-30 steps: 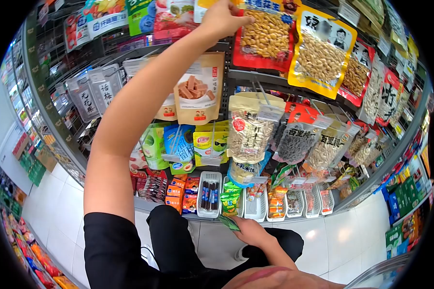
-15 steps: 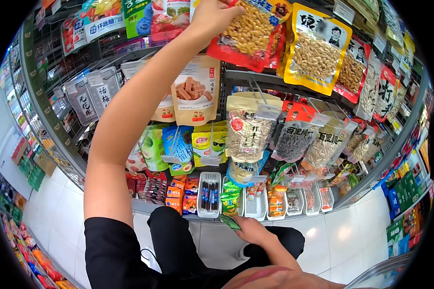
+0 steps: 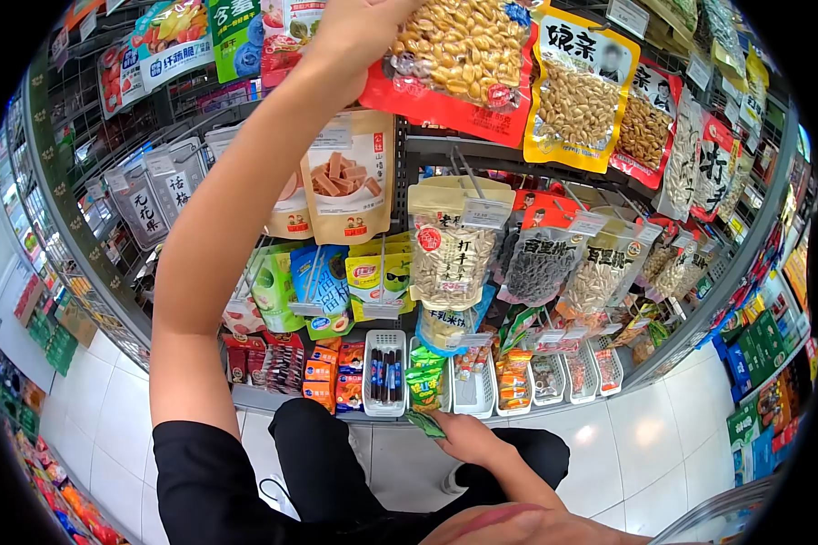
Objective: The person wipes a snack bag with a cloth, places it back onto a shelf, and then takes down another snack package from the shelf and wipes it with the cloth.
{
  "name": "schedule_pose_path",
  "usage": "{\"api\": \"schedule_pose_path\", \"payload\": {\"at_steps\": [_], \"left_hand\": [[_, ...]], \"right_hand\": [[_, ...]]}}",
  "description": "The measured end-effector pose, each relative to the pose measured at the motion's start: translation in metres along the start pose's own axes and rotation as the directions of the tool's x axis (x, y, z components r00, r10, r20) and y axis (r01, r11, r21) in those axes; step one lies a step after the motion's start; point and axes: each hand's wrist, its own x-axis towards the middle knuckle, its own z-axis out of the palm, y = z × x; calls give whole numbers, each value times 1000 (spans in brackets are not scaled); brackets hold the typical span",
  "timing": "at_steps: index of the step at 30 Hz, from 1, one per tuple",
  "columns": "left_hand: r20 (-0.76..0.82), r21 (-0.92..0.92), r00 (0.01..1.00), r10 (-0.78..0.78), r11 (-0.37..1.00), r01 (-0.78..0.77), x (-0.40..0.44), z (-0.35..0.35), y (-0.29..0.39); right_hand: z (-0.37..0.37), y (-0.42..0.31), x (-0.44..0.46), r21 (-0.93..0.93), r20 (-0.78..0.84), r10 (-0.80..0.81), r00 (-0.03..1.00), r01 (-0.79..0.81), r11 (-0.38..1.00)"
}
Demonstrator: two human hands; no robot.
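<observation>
At the top of the head view, my left hand (image 3: 359,34) is closed on the left edge of a red snack bag (image 3: 463,59) with golden kernels showing through its window. The top of that bag is out of frame. Beside it hangs a yellow bag of pale nuts (image 3: 577,109). Low down, in front of my knees, my right hand (image 3: 471,439) pinches a small green packet (image 3: 427,423). Just above it, similar green packets (image 3: 425,374) lie in a white basket on the bottom shelf.
Bags hang on hooks across the rack, among them a seed bag (image 3: 450,250) and a brown pouch (image 3: 353,177). White baskets (image 3: 385,409) of small snacks line the bottom shelf. Wire side panels and curved shelves flank me above a tiled floor (image 3: 645,427).
My left hand and the red bag have come closer and shifted left; the bag looks larger. The shelf view has shifted slightly left. My right hand still holds the green packet.
</observation>
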Motion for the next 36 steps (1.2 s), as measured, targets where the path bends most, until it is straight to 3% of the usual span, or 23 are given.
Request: {"api": "schedule_pose_path", "payload": {"at_steps": [5, 6, 10, 12, 15, 16, 18, 21, 22, 24, 25, 26, 27, 29, 30, 32, 33, 35, 36], "left_hand": [[126, -23, 987, -99, 994, 103, -12, -11, -6], [162, 121, 981, -105, 989, 86, -22, -11, -4], [49, -9, 994, -101, 995, 101, -70, -11, -3], [12, 67, 996, -83, 994, 82, -91, -16, -4], [1, 83, 993, -115, 990, 115, -133, -19, -12], [24, 1, 993, -115, 993, 115, -153, -13, -13], [93, -72, 969, -230, 969, 237, -193, -7, -31], [295, -261, 841, -453, 809, 527, -260, 10, -64], [326, -285, 770, -549, 720, 633, -283, 13, -79], [391, -394, 650, -652, 519, 758, -322, 20, -106], [464, -482, 550, -694, 323, 814, -337, 20, -119], [459, -523, 512, -726, 245, 817, -351, 19, -134], [450, -570, 474, -757, 165, 805, -363, 18, -147], [541, -661, 340, -770, -138, 738, -379, 15, -161], [591, -681, 278, -757, -285, 674, -384, 12, -166], [530, -713, 292, -796, -232, 661, -393, 9, -179], [497, -725, 296, -816, -204, 657, -395, 9, -181], [516, -755, 280, -809, -276, 595, -397, 6, -184], [512, -770, 299, -805, -277, 575, -397, 7, -186]], "right_hand": [[5, 6, 1, 23, -38, -31, 999, 32, 999], [5, 5, 0, 24, -41, -32, 999, 33, 999], [-1, 7, -5, 110, -134, -16, 991, 31, 993], [-4, 9, -8, 172, -191, -9, 981, 43, 984], [-14, 8, -12, 252, -222, 127, 967, -69, 965], [-19, 6, -13, 339, -255, 215, 943, -121, 933], [-28, 2, -12, 516, -298, 389, 872, -196, 834], [-7, 35, -9, 832, -463, 456, 760, 197, 518], [-21, 17, -9, 909, -406, 578, 708, 377, 177], [-33, 24, -12, 884, -349, 612, 710, 466, -38], [-33, 32, -13, 858, -336, 627, 703, 503, -105], [-28, 51, -14, 856, -329, 680, 656, 511, -79], [-46, 33, -21, 837, -276, 702, 656, 523, -160], [-58, 32, -27, 807, -260, 759, 596, 566, -168], [-60, 36, -27, 799, -326, 796, 510, 599, -57], [-57, 40, -26, 755, -449, 830, 331, 637, 154], [-57, 38, -24, 750, -571, 758, 315, 577, 325], [-55, 31, -24, 634, -772, 554, 313, 449, 630], [-49, 38, -25, 587, -793, 434, 428, 343, 734]]}}
